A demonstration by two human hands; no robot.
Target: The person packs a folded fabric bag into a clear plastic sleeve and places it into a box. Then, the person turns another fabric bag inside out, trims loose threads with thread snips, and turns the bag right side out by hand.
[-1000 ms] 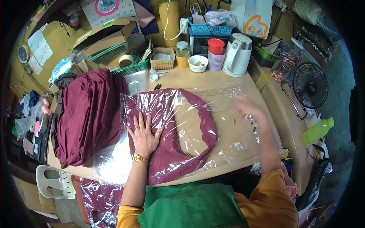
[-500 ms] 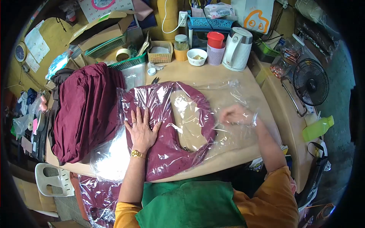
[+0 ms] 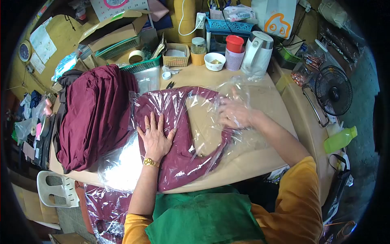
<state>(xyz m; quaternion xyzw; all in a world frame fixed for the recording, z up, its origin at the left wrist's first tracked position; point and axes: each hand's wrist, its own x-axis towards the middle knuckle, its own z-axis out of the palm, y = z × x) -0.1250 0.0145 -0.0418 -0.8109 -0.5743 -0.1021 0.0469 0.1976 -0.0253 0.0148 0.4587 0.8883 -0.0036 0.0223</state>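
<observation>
Cloth [image 3: 176,160] in plastic [image 3: 243,90] lies beneath left hand [image 3: 157,140]

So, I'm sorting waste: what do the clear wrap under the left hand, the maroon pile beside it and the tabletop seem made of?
Clear wrap: glossy plastic film, likely, being see-through, wrinkled and full of sharp glints.
Maroon pile: fabric, mostly matte, judging by its soft folds; fibre unclear.
Tabletop: smooth, perhaps laminate or wood; no clear grain.

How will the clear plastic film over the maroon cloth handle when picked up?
The clear plastic film is probably floppy, since it's wrinkled around the right hand. Its shiny highlights suggest slipperiness; its see-through look hints at lightness.
</observation>
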